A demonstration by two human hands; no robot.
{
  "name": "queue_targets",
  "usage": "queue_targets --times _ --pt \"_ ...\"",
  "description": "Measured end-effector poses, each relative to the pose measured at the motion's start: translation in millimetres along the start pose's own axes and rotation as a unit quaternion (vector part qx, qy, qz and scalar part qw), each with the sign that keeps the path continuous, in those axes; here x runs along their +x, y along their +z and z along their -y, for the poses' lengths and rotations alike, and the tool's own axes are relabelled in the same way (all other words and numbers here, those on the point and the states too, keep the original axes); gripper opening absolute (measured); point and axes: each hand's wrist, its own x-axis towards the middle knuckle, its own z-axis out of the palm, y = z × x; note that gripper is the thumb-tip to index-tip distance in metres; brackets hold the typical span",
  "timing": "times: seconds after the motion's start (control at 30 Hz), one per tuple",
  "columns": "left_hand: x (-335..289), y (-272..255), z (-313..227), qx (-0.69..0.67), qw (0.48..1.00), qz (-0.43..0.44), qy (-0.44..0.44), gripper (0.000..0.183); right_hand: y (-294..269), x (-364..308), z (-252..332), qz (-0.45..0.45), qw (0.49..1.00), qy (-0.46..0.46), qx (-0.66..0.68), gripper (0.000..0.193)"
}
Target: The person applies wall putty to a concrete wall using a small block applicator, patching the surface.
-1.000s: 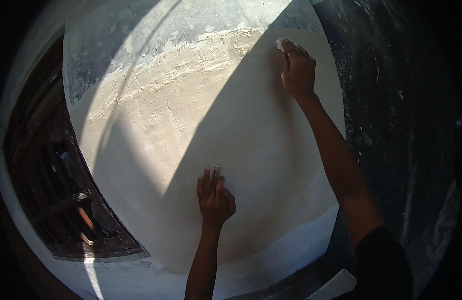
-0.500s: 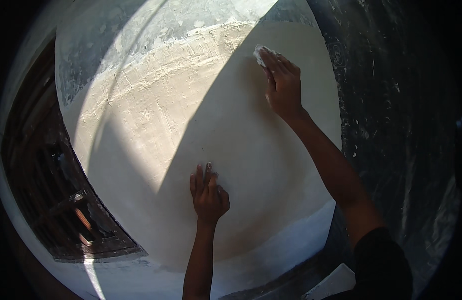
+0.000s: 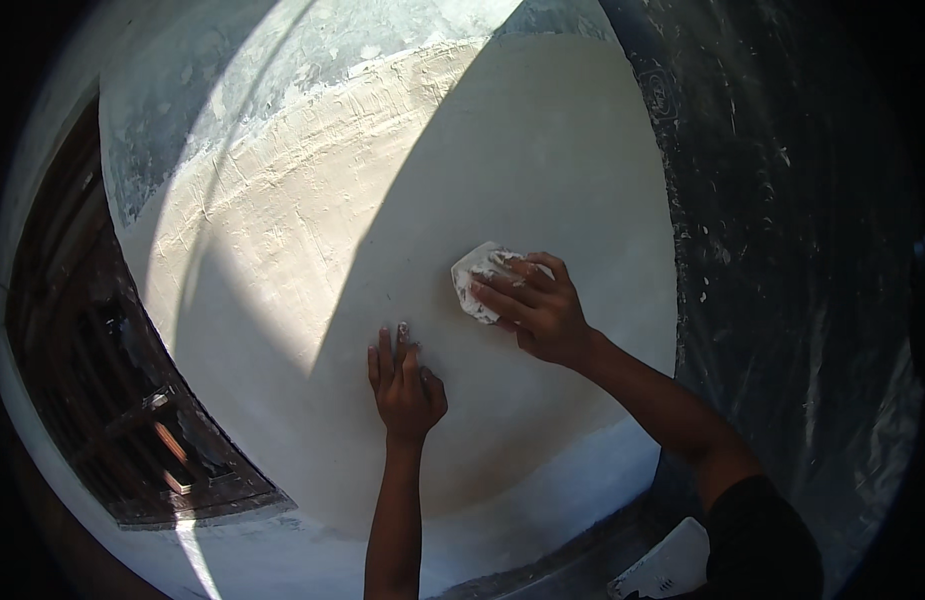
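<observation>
A pale plastered wall (image 3: 542, 170) fills the middle of the view. Against it my right hand (image 3: 552, 312) grips a flat white putty spreader (image 3: 470, 268), fingers laid across its face. Thick white putty (image 3: 494, 262) clings to the spreader around my fingertips. Lower and further left, my left hand (image 3: 407, 400) rests on the same wall with its fingers stretched upward. One of its fingertips looks smeared with white; I cannot make out anything held beneath that palm.
A dark wooden window frame with bars (image 3: 142, 400) is set in the wall at left. Bright sunlight falls on the rougher putty (image 3: 292, 200). Along the right runs a dark, splattered surface (image 3: 782, 250). A white container (image 3: 672, 560) is low beside my right sleeve.
My right hand has swept the spreader down and slightly left from high on the wall, and its putty-covered face now shows. My left hand has stayed nearly in place.
</observation>
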Motion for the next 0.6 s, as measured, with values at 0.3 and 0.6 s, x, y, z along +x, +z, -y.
queue_targets --times 0.3,0.6 --pt "0.6 11.5 -7.1 -0.004 1.000 0.023 0.005 0.038 -9.5 65.2 -181.6 -0.103 0.974 0.133 -0.153 0.049" --pt "-3.9 1.1 0.7 0.011 0.999 0.035 0.018 0.049 -15.8 -80.3 -4.1 0.079 0.994 0.041 0.057 0.050"
